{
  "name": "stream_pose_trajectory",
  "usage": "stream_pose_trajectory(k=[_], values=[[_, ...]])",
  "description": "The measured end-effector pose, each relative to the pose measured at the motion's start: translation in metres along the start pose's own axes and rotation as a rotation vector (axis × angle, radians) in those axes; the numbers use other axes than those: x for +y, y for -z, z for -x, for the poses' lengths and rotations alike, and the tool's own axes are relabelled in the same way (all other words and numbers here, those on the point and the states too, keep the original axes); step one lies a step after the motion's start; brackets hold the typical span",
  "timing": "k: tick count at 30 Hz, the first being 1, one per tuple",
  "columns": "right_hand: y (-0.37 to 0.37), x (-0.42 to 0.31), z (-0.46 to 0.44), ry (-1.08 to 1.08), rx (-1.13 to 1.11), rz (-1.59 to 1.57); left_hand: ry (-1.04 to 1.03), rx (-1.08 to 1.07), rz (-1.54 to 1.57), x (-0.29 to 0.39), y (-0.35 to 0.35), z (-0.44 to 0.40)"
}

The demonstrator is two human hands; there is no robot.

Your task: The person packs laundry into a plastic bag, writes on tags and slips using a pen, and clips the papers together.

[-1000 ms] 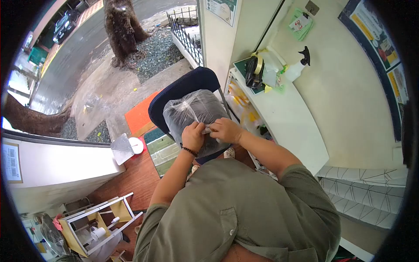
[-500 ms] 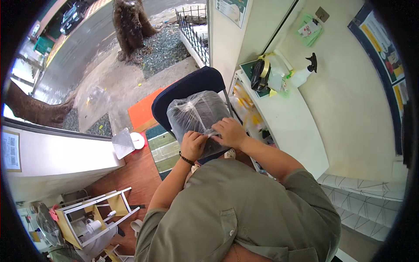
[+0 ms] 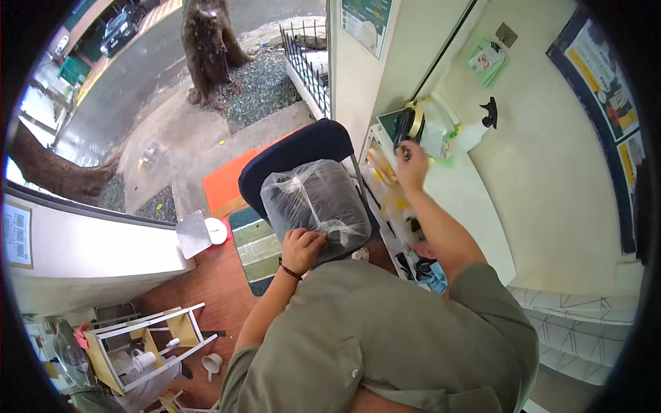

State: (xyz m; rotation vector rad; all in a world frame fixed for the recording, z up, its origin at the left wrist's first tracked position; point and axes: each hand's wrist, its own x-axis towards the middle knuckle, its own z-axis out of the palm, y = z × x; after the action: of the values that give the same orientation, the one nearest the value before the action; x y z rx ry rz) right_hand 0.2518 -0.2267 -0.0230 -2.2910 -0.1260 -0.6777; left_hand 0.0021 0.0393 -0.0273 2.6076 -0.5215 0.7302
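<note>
A dark bundle wrapped in clear plastic [image 3: 313, 196] lies on the seat of a navy blue chair [image 3: 303, 144]. My left hand [image 3: 301, 249] is on its near side, fingers closed on the gathered plastic wrap. Over the white counter, my right hand [image 3: 413, 165] has its fingers curled around the near end of a black tape dispenser [image 3: 408, 126] with a tan roll. Part of the dispenser's end is covered by those fingers.
Beside the dispenser on the white counter [image 3: 475, 206] are clear plastic bags [image 3: 435, 124] and a spray bottle [image 3: 478, 131] with a black trigger. Bagged items fill shelves underneath. A weighing scale [image 3: 216, 231] stands left of the striped mat [image 3: 255, 241].
My right hand has left the plastic wrap and moved forward and right to the tape dispenser. The left hand stays on the wrap. The view has shifted slightly.
</note>
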Motion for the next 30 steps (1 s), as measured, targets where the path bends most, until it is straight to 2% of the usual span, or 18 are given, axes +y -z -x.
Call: stream_pose_trajectory(k=[1,3,6,9,13,15,18,22,25,28,30], values=[[0.000,0.015,-0.016,-0.161,0.091,0.124,0.006,0.008,-0.004,0.000,-0.001,0.001],[0.006,0.019,-0.039,-0.484,-0.015,0.349,0.023,0.010,-0.006,0.002,-0.004,0.005],[-0.014,0.061,-0.068,-0.784,-0.327,0.332,0.043,0.016,-0.008,0.002,-0.008,0.008],[-0.037,0.098,-0.075,-0.961,-0.269,-0.216,0.052,0.040,0.003,0.003,-0.009,0.009],[-0.036,0.082,-0.054,-0.872,0.000,-0.438,0.065,0.051,0.018,0.005,-0.007,0.006],[-0.011,0.046,-0.040,-0.865,0.082,-0.528,0.078,0.057,0.025,0.006,-0.008,0.005],[0.000,0.036,0.005,-0.759,0.108,-0.542,0.089,0.069,0.034,0.008,-0.009,0.006],[-0.003,0.050,0.043,-0.750,-0.002,-0.229,0.094,0.079,0.037,0.009,-0.009,0.005],[0.000,0.069,0.042,-0.556,-0.076,0.083,0.098,0.067,0.039,0.010,-0.008,0.007],[0.004,0.083,0.041,-0.496,-0.025,0.135,0.094,0.048,0.048,0.011,-0.007,0.009],[0.012,0.076,0.040,-0.590,-0.168,-0.134,0.090,0.052,0.052,0.009,-0.007,0.010]])
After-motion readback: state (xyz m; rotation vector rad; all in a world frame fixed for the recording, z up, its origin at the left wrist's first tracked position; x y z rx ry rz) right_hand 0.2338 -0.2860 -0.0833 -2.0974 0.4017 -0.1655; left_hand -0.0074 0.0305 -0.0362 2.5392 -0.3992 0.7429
